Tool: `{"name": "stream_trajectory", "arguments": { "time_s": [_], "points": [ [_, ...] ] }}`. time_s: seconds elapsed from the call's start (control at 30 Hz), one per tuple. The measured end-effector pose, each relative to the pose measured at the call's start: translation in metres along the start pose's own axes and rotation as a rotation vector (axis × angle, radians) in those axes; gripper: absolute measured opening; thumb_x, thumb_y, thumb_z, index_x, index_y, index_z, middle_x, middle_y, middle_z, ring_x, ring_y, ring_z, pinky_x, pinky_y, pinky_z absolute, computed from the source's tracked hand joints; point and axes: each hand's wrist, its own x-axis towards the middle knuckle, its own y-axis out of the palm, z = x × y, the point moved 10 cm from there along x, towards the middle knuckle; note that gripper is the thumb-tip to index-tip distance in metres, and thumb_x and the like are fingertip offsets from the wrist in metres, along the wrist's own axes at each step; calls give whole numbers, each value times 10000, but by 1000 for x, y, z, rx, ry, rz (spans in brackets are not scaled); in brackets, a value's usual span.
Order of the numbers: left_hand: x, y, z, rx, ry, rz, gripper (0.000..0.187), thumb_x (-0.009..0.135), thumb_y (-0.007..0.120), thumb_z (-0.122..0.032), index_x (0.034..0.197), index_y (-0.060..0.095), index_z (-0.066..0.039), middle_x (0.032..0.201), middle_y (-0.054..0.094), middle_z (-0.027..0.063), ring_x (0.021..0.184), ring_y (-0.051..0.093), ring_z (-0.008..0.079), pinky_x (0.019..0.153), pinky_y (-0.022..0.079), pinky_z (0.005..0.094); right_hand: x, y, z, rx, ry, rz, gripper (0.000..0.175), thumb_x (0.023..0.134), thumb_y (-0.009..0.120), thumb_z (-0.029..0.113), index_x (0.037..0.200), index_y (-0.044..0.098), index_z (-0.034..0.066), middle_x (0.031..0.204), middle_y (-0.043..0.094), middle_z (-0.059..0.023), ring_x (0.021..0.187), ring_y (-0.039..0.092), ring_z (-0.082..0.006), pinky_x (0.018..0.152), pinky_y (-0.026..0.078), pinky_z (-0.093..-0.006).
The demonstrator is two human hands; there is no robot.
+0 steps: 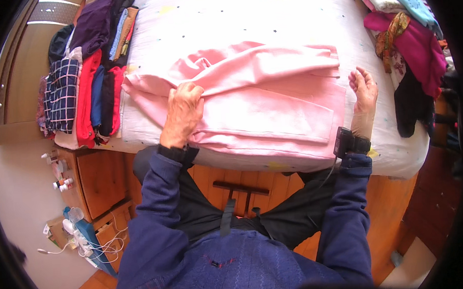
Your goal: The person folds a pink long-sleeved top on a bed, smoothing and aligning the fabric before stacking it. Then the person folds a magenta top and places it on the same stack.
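A pink long-sleeved garment (pixel 253 103) lies across the near part of the bed, with creased folds at its upper left and a sleeve laid over its body. My left hand (pixel 183 107) grips its fabric left of the middle, fingers curled in. Beyond the garment's right end, my right hand (pixel 363 86) is raised over the white bedsheet, palm turned partly up, fingers loosely bent and apart, holding nothing. Both wrists wear dark straps, and a small black device (pixel 342 142) sits at the right one.
Folded clothes (pixel 93 33) are stacked along the bed's left side. More clothes (pixel 416 49) lie at the right edge, some hanging over. A wooden bedside cabinet (pixel 102 180) with small bottles stands at the left, near a tangle of white cables (pixel 110 241).
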Motion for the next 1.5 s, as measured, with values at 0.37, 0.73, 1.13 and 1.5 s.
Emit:
{"name": "stream_trajectory", "arguments": {
  "time_s": [0.37, 0.73, 1.13, 1.5],
  "points": [
    [74, 28, -25, -197, -43, -277, 120, 879, 710, -55, 991, 693, -16, 975, 661, 155, 994, 619, 374, 890, 508, 447, -11, 9, -29, -38, 52, 93, 360, 1047, 642, 155, 1382, 596, 31, 1077, 714, -54, 923, 685, -108, 791, 558, -228],
    [34, 51, -53, -326, 90, -46, 69, 904, 713, -30, 964, 705, 3, 934, 640, 147, 903, 624, 323, 815, 512, 417, -10, 56, -19, -426, -144, 42, 383, 933, 789, 243, 1253, 698, 52, 903, 694, -10, 812, 625, -105, 754, 528, -274],
    [50, 39, -9, -101, 120, -191, 304, 905, 548, 53, 1184, 646, -14, 1196, 617, 250, 1061, 638, 431, 927, 561, 493, -19, 56, -7, -87, -44, 246, 113, 964, 680, 40, 1055, 742, 13, 949, 706, 22, 889, 604, -65, 861, 477, -227],
    [51, 65, -15, -315, 141, 81, 166, 952, 560, -5, 1077, 668, -22, 1070, 635, 171, 1040, 643, 383, 905, 541, 480, -59, 38, 21, -19, 4, 394, 71, 969, 713, 46, 1029, 736, 14, 942, 673, 26, 886, 593, -75, 858, 490, -233]
  ]
}}
